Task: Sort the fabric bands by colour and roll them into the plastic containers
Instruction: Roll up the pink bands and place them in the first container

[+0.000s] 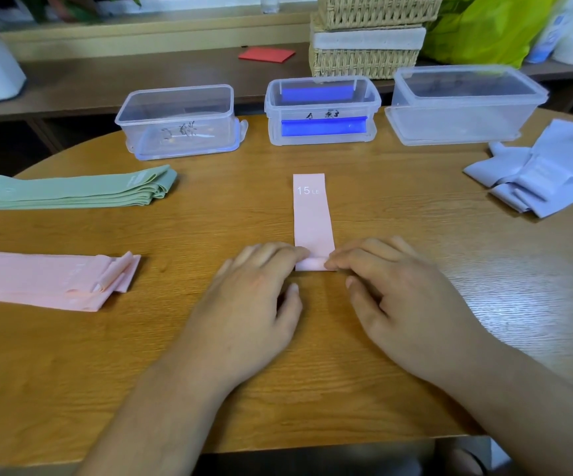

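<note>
1. Head view: pink band (312, 214) lies flat on the desk (209, 221), centre, running away from the person, "15 LB" printed at its far end.
2. Near end of it is rolled into a small tube, right at the hands.
3. Left hand (257, 293): fingers (298, 252) curled, pinching the left end of the roll; thumb off the fabric.
4. Right hand (395, 290): fingers (338, 262) curled, pinching the right end of the roll.
5. Pink stack (37, 280) lies flat at left near the desk edge, with the green stack (72, 190) behind it.
6. Pale lilac pile (546, 173) sits loose and crumpled at far right.
7. Three clear plastic containers stand in a row at the back of the desk: left container (178, 121), middle container (322, 111), right container (467, 104).
8. Middle one holds blue rolled bands (322, 127); the left and middle ones have handwriting on the front, unreadable.
9. Behind them on a shelf: wicker baskets (367, 60), red card (267, 55), green bag (484, 29).
</note>
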Tool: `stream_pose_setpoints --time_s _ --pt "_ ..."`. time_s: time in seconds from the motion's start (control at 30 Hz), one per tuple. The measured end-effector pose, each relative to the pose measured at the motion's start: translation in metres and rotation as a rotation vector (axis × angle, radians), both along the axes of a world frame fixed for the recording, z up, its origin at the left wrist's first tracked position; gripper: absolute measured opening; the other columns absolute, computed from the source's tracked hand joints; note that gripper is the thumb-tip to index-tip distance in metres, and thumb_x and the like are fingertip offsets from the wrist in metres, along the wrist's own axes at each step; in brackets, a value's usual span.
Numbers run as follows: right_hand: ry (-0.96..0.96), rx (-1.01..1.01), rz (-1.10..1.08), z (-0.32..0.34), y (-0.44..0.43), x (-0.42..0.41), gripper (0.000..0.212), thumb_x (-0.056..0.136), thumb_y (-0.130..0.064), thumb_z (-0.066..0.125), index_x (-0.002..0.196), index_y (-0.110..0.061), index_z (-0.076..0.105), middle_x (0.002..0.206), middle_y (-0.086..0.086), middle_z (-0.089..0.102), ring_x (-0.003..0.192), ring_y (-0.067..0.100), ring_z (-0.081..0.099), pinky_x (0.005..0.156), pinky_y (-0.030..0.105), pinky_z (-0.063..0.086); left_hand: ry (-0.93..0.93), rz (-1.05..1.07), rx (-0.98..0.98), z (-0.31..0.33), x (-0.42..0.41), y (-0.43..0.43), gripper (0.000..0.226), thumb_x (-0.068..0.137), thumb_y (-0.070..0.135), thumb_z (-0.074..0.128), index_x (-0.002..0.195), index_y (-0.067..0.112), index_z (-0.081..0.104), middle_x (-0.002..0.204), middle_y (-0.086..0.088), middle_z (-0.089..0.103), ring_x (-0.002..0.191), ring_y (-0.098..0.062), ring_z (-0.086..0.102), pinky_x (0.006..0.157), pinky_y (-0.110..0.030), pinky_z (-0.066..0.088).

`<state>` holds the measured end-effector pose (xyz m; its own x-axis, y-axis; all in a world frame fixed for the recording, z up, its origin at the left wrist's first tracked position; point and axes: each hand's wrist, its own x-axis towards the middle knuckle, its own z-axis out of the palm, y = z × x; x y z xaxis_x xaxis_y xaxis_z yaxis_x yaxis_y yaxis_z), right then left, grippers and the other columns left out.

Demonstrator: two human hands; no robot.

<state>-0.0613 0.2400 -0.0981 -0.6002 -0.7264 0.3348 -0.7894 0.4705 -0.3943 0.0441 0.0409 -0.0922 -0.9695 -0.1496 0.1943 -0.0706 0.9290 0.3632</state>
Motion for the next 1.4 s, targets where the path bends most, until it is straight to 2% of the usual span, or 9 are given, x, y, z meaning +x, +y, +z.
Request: stream_pose_setpoints --time_s 0.17,0.4,0.57,0.67,0.87,1.0,1.13,1.33,1.4 --pt "-0.056 0.021 -0.03 0.0 -0.001 -0.001 0.04 0.103 -0.027 0.049 0.139 -0.037 0.061 0.138 -0.027 0.061 0.126 0.003 0.048 0.102 0.036 0.046 0.007 0.041 0.03 0.0 0.0 0.003 0.054 0.102 0.036 0.052 0.155 0.038 0.037 0.148 0.022 0.048 0.139 -0.002 0.038 0.117 -0.031 0.033" --pt "-0.092 0.074 -0.054 -0.002 -0.003 -0.002 0.05 0.106 -0.025 0.051 0.154 -0.039 0.049 0.147 -0.026 0.057 0.14 0.003 0.039 0.103 0.029 0.032 0.007 0.018 0.007 0.002 -0.001 0.004 0.052 0.101 0.034 0.051 0.152 0.036 0.044 0.153 0.022 0.043 0.143 -0.003 0.034 0.119 -0.037 0.036" --pt "-0.074 -0.017 -0.044 -0.001 -0.002 -0.003 0.046 0.105 -0.015 0.053 0.149 -0.029 0.053 0.148 -0.018 0.056 0.14 0.007 0.042 0.112 0.031 0.04 -0.001 0.031 -0.009 0.003 -0.002 0.004 0.054 0.101 0.035 0.049 0.155 0.037 0.042 0.155 0.023 0.042 0.144 -0.003 0.032 0.119 -0.035 0.034" --pt "0.001 0.054 0.013 -0.001 -0.005 -0.001 0.046 0.102 -0.01 0.054 0.143 -0.031 0.058 0.151 -0.02 0.052 0.14 0.009 0.044 0.108 0.038 0.047 -0.007 0.028 -0.014 0.003 -0.003 0.005 0.057 0.1 0.034 0.049 0.156 0.038 0.039 0.155 0.024 0.04 0.145 -0.001 0.029 0.118 -0.032 0.032" --pt "-0.003 0.108 -0.043 0.006 -0.021 -0.014 0.048 0.101 -0.021 0.057 0.146 -0.035 0.052 0.142 -0.018 0.06 0.135 0.011 0.046 0.103 0.046 0.049 0.019 0.067 0.084 0.001 -0.007 0.002 0.07 0.095 0.027 0.058 0.16 0.032 0.032 0.159 0.018 0.038 0.147 -0.004 0.031 0.123 -0.035 0.032" --pt "-0.005 0.23 -0.055 0.013 -0.032 -0.026 0.045 0.105 -0.029 0.053 0.149 -0.037 0.049 0.145 -0.018 0.057 0.141 0.011 0.039 0.11 0.042 0.043 0.056 0.119 0.159 -0.001 -0.008 -0.002 0.071 0.097 0.023 0.06 0.161 0.03 0.031 0.158 0.016 0.039 0.145 -0.001 0.031 0.122 -0.028 0.032" --pt "0.041 0.255 -0.083 0.013 -0.045 -0.041 0.041 0.105 -0.038 0.05 0.146 -0.035 0.053 0.147 -0.016 0.055 0.139 0.014 0.041 0.11 0.043 0.045 0.064 0.118 0.17 -0.001 -0.008 -0.002 0.07 0.098 0.023 0.06 0.161 0.03 0.03 0.157 0.017 0.039 0.146 0.0 0.03 0.122 -0.028 0.032" --pt "0.079 0.395 -0.124 0.012 -0.061 -0.054 0.058 0.108 -0.058 0.034 0.16 -0.034 0.039 0.172 -0.012 0.028 0.163 0.026 0.01 0.125 0.052 0.027 0.073 0.107 0.169 -0.002 -0.008 -0.004 0.07 0.096 0.022 0.06 0.16 0.028 0.033 0.155 0.014 0.042 0.143 -0.002 0.032 0.122 -0.026 0.032" --pt "0.089 0.382 -0.119 0.011 -0.062 -0.059 0.055 0.109 -0.054 0.033 0.159 -0.035 0.04 0.17 -0.011 0.032 0.161 0.026 0.014 0.125 0.051 0.029 0.074 0.107 0.171 -0.002 -0.009 -0.004 0.07 0.097 0.022 0.06 0.161 0.029 0.032 0.155 0.015 0.041 0.144 -0.001 0.031 0.121 -0.022 0.029"
